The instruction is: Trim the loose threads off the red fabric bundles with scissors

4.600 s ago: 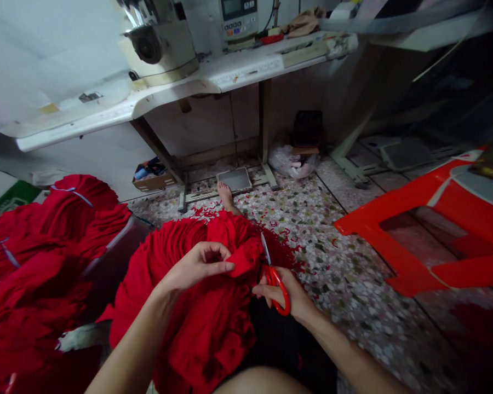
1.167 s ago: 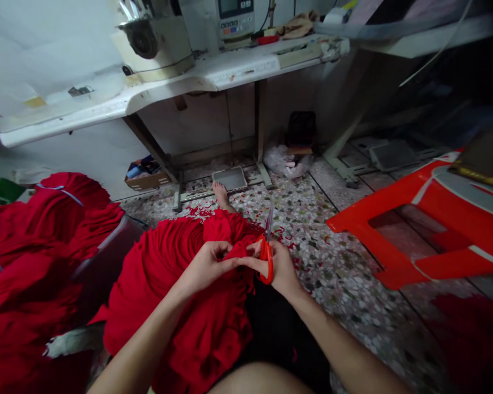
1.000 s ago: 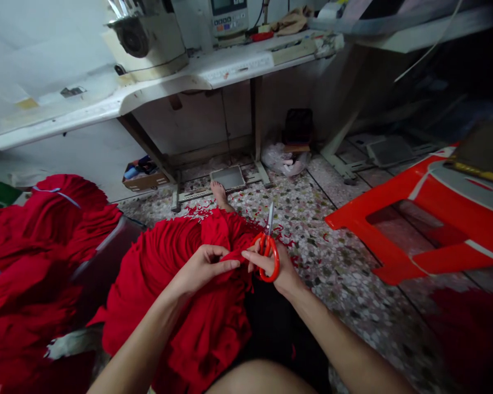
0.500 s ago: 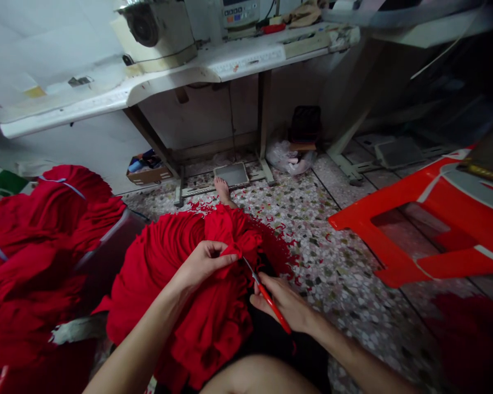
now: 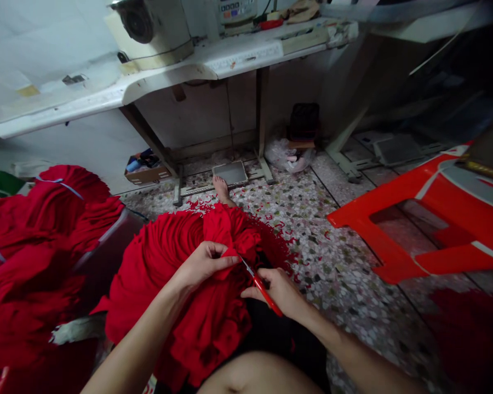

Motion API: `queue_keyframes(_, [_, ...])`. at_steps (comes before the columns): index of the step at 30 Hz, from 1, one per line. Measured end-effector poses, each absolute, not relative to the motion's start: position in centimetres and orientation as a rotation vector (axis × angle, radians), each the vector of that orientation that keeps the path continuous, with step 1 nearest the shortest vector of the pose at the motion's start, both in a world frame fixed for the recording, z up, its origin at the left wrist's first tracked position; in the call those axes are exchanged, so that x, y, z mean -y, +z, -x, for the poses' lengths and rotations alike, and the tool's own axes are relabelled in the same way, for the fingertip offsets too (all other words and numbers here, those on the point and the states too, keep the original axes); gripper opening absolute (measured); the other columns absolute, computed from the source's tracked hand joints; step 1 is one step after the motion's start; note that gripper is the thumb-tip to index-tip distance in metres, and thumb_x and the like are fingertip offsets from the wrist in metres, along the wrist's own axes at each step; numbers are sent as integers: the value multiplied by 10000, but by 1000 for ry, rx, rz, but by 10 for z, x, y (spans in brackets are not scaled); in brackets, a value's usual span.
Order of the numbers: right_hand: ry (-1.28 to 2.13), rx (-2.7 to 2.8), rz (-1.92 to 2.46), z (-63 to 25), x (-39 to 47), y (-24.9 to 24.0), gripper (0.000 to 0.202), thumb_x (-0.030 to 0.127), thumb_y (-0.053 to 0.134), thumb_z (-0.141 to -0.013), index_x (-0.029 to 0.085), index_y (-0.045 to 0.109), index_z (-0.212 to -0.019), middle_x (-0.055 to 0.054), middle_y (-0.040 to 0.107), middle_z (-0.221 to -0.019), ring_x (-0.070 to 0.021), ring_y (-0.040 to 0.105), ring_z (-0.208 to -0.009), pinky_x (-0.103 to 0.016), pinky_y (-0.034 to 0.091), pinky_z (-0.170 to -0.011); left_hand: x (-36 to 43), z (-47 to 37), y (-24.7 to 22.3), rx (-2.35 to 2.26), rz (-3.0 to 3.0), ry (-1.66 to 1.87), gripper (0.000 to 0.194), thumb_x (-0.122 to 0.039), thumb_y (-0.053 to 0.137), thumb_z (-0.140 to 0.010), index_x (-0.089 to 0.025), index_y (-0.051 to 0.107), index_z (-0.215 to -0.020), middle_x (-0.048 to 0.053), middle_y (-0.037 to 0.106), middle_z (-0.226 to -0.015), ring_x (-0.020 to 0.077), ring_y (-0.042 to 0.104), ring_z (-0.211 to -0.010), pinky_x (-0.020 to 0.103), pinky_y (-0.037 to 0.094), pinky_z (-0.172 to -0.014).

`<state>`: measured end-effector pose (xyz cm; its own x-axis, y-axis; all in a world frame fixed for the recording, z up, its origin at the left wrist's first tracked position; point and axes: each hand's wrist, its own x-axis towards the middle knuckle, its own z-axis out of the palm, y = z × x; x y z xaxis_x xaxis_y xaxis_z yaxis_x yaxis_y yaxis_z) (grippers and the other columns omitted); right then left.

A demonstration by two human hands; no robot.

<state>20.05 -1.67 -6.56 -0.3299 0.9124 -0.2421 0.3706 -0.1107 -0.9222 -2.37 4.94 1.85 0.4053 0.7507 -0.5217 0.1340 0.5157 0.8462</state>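
Note:
A heap of red fabric pieces (image 5: 160, 257) lies across my lap. My left hand (image 5: 207, 262) pinches an edge of the red fabric (image 5: 230, 253) between thumb and fingers. Held in my right hand (image 5: 277, 290) is a pair of red-handled scissors (image 5: 266, 295), its metal blades pointing up and left. The blade tips meet the fabric right beside my left fingertips. Whether the blades are parted is too small to tell.
Bundles of red fabric (image 5: 45, 219), tied with pale strips, fill a container at left. A sewing machine (image 5: 160, 33) stands on the white table (image 5: 168, 82) ahead. Red thread scraps (image 5: 279, 241) litter the speckled floor. An orange stool (image 5: 394, 219) is at right.
My right hand and the scissors have shifted slightly up and left, bringing the blades closer to my left fingertips. The left hand keeps its pinch on the fabric. The view has moved a little.

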Motion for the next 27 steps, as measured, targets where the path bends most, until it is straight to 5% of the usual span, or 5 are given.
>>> queue_keyframes(12, [1425, 1886, 1287, -216, 19, -52, 310, 468, 705, -939, 213, 561, -838, 37, 634, -714, -138, 519, -610, -238, 339, -596, -50, 16, 19, -1105, -1155, 376, 429, -520, 871, -740, -99, 794, -765, -10, 572, -581, 80, 413, -518, 223, 317, -530])
queue_keyframes(21, [1480, 1589, 1383, -208, 23, -70, 514, 605, 862, -741, 180, 590, -645, 67, 511, -566, -117, 431, -554, -231, 307, -516, -49, 26, 34, -991, -1340, 305, 359, -472, 803, -840, -114, 798, -810, 5, 615, -635, 100, 476, -562, 218, 392, -560])
queue_keyframes(27, [1715, 1344, 1465, -224, 33, -93, 509, 625, 831, -761, 219, 535, -679, 75, 506, -489, -126, 476, -422, -227, 317, -417, -44, 78, 58, -878, -1277, -86, 336, -457, 784, -859, -149, 816, -989, 38, 699, -658, 140, 600, -510, 220, 448, -495])
